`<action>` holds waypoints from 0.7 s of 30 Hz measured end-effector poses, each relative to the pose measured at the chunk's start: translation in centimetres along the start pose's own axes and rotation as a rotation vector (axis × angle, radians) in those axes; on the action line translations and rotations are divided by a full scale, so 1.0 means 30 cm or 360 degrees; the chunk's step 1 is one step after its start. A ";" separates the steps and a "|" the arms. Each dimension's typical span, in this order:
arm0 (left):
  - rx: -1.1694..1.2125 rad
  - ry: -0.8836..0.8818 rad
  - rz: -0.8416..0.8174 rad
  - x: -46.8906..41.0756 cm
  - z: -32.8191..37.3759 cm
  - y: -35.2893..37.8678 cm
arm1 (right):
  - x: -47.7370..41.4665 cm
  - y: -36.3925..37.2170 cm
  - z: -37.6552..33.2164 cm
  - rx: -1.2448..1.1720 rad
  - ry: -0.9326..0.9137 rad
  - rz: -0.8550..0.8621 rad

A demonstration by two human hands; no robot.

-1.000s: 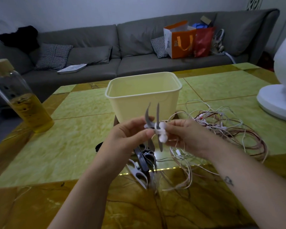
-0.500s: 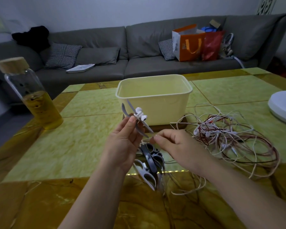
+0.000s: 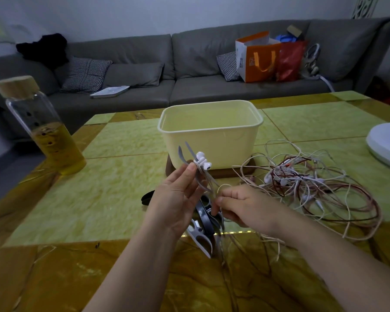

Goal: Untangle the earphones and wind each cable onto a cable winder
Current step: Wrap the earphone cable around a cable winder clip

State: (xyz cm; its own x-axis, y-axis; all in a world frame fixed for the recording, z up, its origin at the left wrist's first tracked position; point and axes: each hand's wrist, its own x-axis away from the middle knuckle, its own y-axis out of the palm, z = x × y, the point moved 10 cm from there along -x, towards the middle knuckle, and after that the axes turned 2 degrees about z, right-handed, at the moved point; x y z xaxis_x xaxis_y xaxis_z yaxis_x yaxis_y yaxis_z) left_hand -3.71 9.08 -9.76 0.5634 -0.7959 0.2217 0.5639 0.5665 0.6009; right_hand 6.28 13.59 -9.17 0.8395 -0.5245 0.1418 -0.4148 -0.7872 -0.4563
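Observation:
My left hand (image 3: pixel 177 200) pinches a grey cable winder (image 3: pixel 190 164) held upright in front of the cream tub. Two white earbuds (image 3: pixel 203 163) sit against the winder near my fingertips. My right hand (image 3: pixel 243 207) pinches the pale cable (image 3: pixel 221 188) that runs down from the winder, just right of my left hand. A tangle of white and red earphone cables (image 3: pixel 313 188) lies on the table to the right. Several more winders (image 3: pixel 204 224), dark and white, lie in a pile under my hands.
A cream plastic tub (image 3: pixel 209 136) stands on a brown base behind my hands. A glass bottle (image 3: pixel 43 129) of yellow liquid stands at the left. A white fan base (image 3: pixel 385 145) sits at the right edge. A grey sofa with bags lies beyond the table.
My right hand let go of the earbuds on the winder and dropped to the cable below it. The left hand tilted the winder leftward and keeps hold.

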 end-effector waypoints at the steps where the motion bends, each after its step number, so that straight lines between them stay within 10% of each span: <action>1: -0.0029 0.0006 0.0004 -0.002 -0.002 -0.002 | 0.002 0.000 -0.003 -0.0004 -0.0002 -0.0006; 21: -0.1144 0.0558 -0.0080 0.037 0.054 0.079 | 0.077 -0.211 -0.129 0.0439 -0.0440 0.0675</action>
State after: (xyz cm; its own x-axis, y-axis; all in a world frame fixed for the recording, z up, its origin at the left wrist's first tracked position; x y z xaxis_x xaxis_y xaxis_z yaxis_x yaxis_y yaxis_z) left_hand -2.74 9.19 -6.85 0.6167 -0.7783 -0.1183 0.7773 0.6257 -0.0649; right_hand 9.49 16.11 -2.56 0.6955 -0.6426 -0.3215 -0.6595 -0.3933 -0.6406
